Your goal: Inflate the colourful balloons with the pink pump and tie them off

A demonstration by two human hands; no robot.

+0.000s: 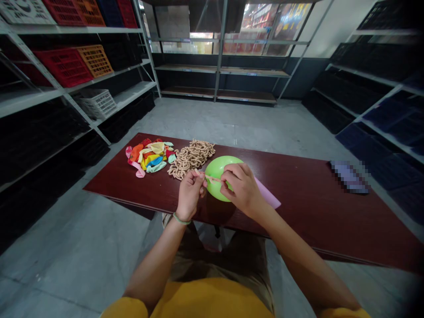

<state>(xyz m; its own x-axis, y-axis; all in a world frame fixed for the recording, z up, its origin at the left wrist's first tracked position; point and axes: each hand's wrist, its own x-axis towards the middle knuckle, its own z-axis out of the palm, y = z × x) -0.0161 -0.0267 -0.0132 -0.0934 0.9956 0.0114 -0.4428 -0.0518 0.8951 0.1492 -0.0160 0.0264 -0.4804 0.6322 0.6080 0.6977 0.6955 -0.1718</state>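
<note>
My left hand (191, 194) is closed, thumb and fingers pinching one end of a thin pinkish strand (212, 178). The other end is pinched by my right hand (243, 187), so the strand stretches level between them. Just behind it sits an inflated light green balloon (217, 165), partly covered by my right hand. A lilac piece (269, 194), smooth and tapering, shows beyond my right hand; its far part is hidden. Left of the balloon lies a heap of tan curled pieces (192, 157). Whether the strand is tied to the balloon, I cannot tell.
A dark red table (308, 212) spans the front. Limp balloons in mixed colours (150, 157) are piled at its left. A blurred-out purplish item (349, 176) lies at the right. Shelves with a red crate (64, 66) and a white crate (97, 104) stand left.
</note>
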